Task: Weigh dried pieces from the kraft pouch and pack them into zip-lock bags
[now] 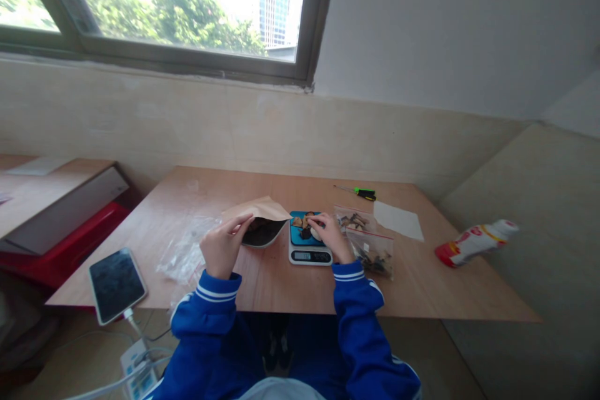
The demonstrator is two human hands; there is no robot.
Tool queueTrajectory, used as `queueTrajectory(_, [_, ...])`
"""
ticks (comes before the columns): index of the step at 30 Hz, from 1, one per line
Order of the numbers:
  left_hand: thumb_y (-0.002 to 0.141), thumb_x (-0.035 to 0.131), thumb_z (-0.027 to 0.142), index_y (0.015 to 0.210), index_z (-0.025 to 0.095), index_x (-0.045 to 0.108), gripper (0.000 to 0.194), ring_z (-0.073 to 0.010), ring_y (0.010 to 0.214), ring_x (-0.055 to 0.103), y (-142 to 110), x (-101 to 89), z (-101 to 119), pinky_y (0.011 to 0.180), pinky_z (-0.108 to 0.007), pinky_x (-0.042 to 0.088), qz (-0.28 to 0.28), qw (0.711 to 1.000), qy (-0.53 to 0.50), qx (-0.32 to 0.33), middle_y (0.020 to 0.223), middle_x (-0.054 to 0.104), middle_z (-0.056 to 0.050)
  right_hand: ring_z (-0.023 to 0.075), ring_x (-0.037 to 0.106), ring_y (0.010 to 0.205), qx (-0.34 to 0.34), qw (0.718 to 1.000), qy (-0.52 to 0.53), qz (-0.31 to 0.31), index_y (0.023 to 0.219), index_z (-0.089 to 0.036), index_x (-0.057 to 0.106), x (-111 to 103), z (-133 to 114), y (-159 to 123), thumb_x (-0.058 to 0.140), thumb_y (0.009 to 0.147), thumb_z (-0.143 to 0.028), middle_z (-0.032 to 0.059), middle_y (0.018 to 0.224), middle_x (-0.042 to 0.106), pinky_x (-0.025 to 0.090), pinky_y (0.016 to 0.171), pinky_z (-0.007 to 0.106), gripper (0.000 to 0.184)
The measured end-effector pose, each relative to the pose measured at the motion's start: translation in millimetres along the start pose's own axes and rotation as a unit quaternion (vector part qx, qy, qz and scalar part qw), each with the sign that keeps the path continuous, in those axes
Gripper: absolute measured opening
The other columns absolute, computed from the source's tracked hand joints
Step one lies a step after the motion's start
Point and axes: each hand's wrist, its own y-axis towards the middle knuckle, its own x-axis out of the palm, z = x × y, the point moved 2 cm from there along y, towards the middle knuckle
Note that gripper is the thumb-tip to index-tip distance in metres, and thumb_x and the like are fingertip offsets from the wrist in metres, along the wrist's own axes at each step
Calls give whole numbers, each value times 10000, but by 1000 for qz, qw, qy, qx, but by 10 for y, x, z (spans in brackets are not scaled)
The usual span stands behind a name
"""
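Note:
My left hand [222,247] pinches the rim of a brown paper bag [260,207], whose dark mouth gapes toward me. Just right of the bag is a small digital kitchen scale [297,262] with a blue top. Several dried brown and dark pieces [304,232] and a pale one lie on the scale. Over these pieces, my right hand [328,234] has its fingertips pressed together; what they grip is too small to make out. Beside that hand are two clear zip bags, one of brown dried slices [355,221] and one of darker pieces [376,260].
Crumpled clear plastic bags [185,253] lie at left, near a tablet [117,284] with a cable at the table edge. Toward the back are a green-black screwdriver [364,192] and a white paper sheet [398,220]. A red-and-white bottle [475,242] stands at right.

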Motion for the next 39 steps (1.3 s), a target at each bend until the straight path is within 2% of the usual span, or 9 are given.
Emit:
queueTrajectory(5, [792, 637, 446, 928, 336, 743, 205, -179, 756, 697, -6, 19, -3, 588, -217, 406, 1, 1000, 2, 8, 765, 745, 11, 208, 563, 906, -65, 994, -74, -53, 939, -193, 727, 116, -249, -246, 544, 892, -293, 80, 932, 635, 451, 833, 346, 214])
queueTrajectory(11, [796, 634, 445, 934, 336, 741, 206, -180, 753, 696, -6, 24, -20, 589, -218, 408, -1, 1000, 4, 13, 770, 745, 13, 300, 473, 1116, -90, 967, -232, -56, 991, -188, 709, 265, -341, -367, 549, 872, -183, 142, 1249, 544, 400, 928, 469, 200])
queueTrajectory(16, [795, 638, 441, 920, 341, 739, 190, -166, 745, 695, -13, 59, -61, 575, -213, 403, -7, 1000, -7, 29, 797, 748, 35, 272, 482, 1094, -98, 980, -175, -3, 1131, -250, 652, 61, -376, -483, 491, 896, -192, 98, 1278, 529, 410, 908, 445, 291])
queueTrajectory(22, [851, 580, 386, 924, 304, 730, 186, -158, 789, 684, -83, 470, -165, 614, -217, 423, -87, 989, -6, 121, 953, 741, 21, 220, 534, 968, -67, 994, -54, 73, 1023, -226, 678, -292, -341, -805, 404, 903, -158, 78, 1042, 613, 427, 891, 404, 307])
queueTrajectory(26, [865, 551, 353, 927, 285, 722, 195, -195, 853, 678, -141, 806, -298, 623, -242, 448, -140, 985, 38, 93, 1012, 729, -6, 229, 544, 992, -39, 995, -37, 84, 973, -234, 690, -367, -290, -1045, 406, 882, -145, 80, 1050, 610, 415, 905, 430, 312])
queueTrajectory(29, [866, 532, 307, 908, 253, 715, 195, -208, 903, 668, -159, 901, -367, 691, -269, 484, -150, 984, 39, 92, 1048, 714, -30, 242, 533, 1038, -24, 994, -40, 103, 975, -240, 692, -334, -276, -1202, 398, 845, -106, 85, 1098, 591, 401, 924, 455, 349])
queueTrajectory(34, [843, 508, 229, 1038, 200, 655, 245, -211, 955, 650, -264, 771, -565, 804, -310, 504, -156, 981, 36, 106, 1142, 653, -85, 214, 536, 1072, 3, 999, 19, 28, 961, -229, 681, -181, -394, -1371, 354, 760, -13, 74, 1096, 582, 405, 963, 415, 441])
queueTrajectory(36, [847, 485, 254, 1132, 172, 601, 318, -248, 1020, 625, -363, 673, -750, 832, -357, 505, -132, 983, 71, 105, 1206, 601, -134, 194, 555, 1051, 13, 998, 54, -29, 959, -222, 670, -124, -491, -1395, 342, 765, -3, 64, 1054, 600, 423, 953, 381, 439])
queueTrajectory(39, [829, 487, 309, 1106, 136, 595, 344, -284, 943, 640, -532, 550, -1122, 815, -405, 512, -120, 983, 125, 63, 1071, 625, -162, 188, 584, 1014, 34, 990, 82, -114, 954, -205, 665, -46, -638, -1394, 353, 790, -12, 57, 1000, 643, 447, 924, 356, 402])
